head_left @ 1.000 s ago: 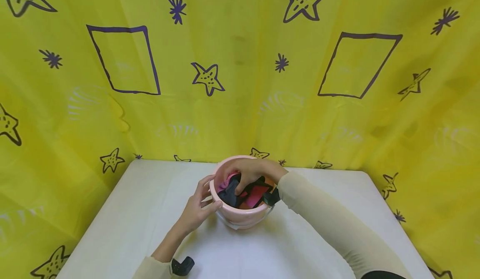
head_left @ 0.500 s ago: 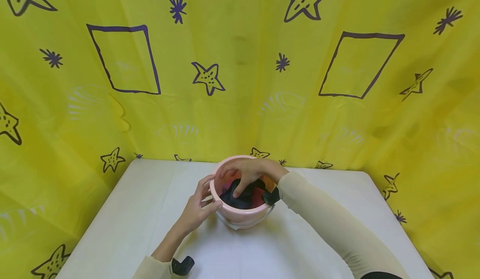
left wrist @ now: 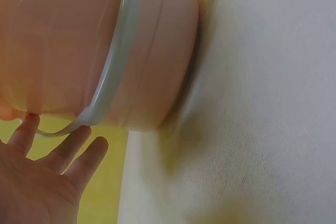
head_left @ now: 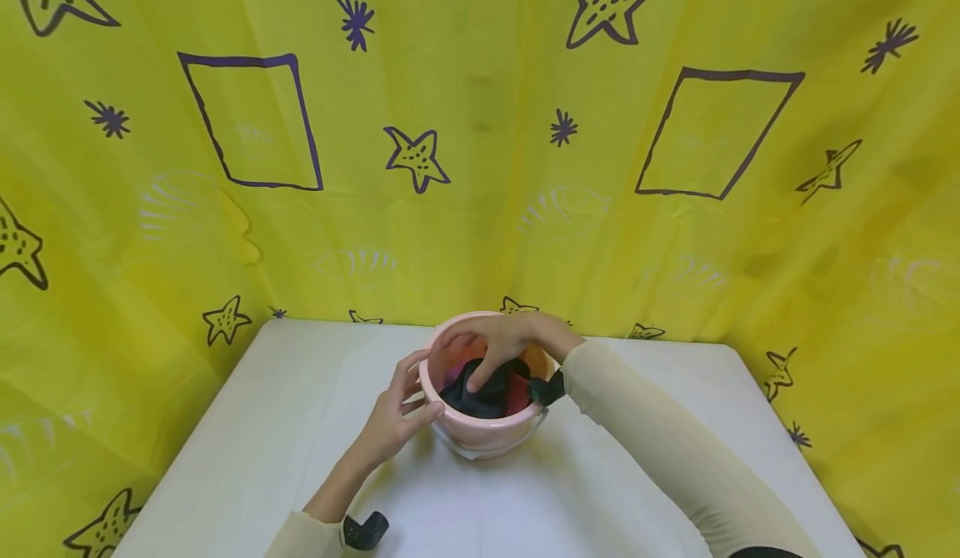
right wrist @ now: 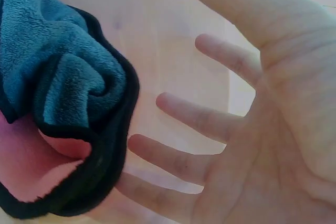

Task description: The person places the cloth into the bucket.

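A pink bucket [head_left: 487,448] with a pale handle [left wrist: 107,72] stands on the table. Inside it lies a folded plush cloth [right wrist: 73,72], blue-grey and pink with black edging, dark in the head view. My left hand [head_left: 397,412] rests against the bucket's left side, thumb at the front of the rim, fingers spread along the wall. My right hand [head_left: 501,349] reaches down into the bucket above the cloth. In the right wrist view its fingers [right wrist: 205,124] are spread and straight beside the cloth, holding nothing. The bottom of the bucket is hidden.
The white table [head_left: 315,408] extends around the bucket on all sides. A yellow curtain [head_left: 480,233] with star drawings hangs behind its back edge and at both sides. Dark wrist-worn devices [head_left: 366,531] sit on the sleeves.
The cloth in the bucket has been pushed down and lies lower, with less pink and orange showing. The right hand's fingers have spread off it. The left hand has stayed put.
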Demonstrator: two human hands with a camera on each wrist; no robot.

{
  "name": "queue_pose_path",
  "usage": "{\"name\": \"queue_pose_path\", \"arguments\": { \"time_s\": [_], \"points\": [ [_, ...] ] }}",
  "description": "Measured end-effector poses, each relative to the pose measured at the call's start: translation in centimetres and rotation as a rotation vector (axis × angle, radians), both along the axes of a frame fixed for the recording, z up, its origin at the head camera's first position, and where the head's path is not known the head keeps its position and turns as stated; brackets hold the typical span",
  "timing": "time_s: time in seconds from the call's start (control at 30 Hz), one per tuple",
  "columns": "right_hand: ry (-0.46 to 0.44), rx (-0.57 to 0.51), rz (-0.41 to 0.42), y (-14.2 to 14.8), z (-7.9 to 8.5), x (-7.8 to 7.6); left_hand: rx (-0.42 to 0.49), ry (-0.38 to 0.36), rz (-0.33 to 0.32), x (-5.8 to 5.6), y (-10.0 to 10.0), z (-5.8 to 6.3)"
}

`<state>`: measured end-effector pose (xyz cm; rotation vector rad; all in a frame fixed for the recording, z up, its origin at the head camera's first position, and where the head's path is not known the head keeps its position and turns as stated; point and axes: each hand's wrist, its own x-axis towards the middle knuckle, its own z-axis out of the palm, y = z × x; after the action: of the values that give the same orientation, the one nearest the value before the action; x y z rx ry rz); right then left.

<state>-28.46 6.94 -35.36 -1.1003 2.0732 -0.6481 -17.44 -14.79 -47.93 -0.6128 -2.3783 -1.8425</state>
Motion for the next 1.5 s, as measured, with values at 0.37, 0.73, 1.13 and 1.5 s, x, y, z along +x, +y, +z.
{"name": "queue_pose_path", "arguments": {
  "time_s": [0.37,0.73,1.13,1.5],
  "points": [
    [0.034,0.052,-0.074,1.4,1.6,0.4,0.01,-0.01,0.0,-0.2,0.1,-0.4],
    [0.129,-0.009,-0.082,2.8,3.1,1.0,0.04,-0.029,-0.028,1.0,0.3,2.4],
    [0.365,-0.107,-0.191,6.1,4.3,2.7,-0.14,0.06,0.002,-0.2,-0.8,0.7],
    [0.568,-0.115,-0.31,9.8,3.6,3.8,-0.341,0.187,0.104,-0.2,-2.2,3.5]
  ]
}}
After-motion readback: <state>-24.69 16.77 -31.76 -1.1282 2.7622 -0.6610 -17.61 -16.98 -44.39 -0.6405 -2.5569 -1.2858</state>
